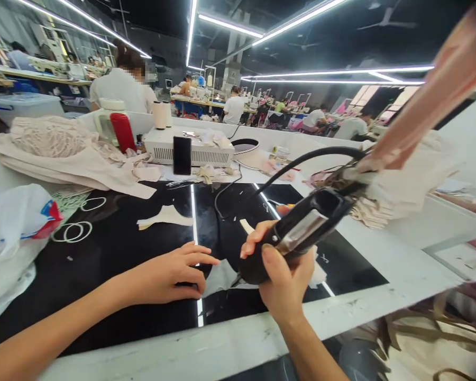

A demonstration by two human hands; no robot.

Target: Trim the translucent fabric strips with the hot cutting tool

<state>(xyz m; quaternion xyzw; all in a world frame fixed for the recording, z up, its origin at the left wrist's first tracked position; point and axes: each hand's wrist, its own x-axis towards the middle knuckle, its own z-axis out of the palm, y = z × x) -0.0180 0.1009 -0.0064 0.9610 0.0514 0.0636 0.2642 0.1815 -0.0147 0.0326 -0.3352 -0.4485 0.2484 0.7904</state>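
My right hand [283,275] is wrapped round a black hand-held tool [301,230] with a silver plate on its side. A black cable runs from its rear end, and its small metal tip points down to the left. Under that tip lies a pale grey-white piece of fabric [219,279] on the glossy black work surface [115,254]. My left hand [178,272] rests palm down with its fingers stretched out at the fabric's left edge. A cream cut fabric piece [166,217] sits farther back, and a pale strip [246,227] lies behind the tool.
A white plastic bag [8,254] and pale green rings [73,231] are at left, below a beige garment pile [59,153]. A vented white box [154,148], a phone [182,155] and thread spools [162,115] stand behind. At right hangs a pinkish wrapped strip [428,95].
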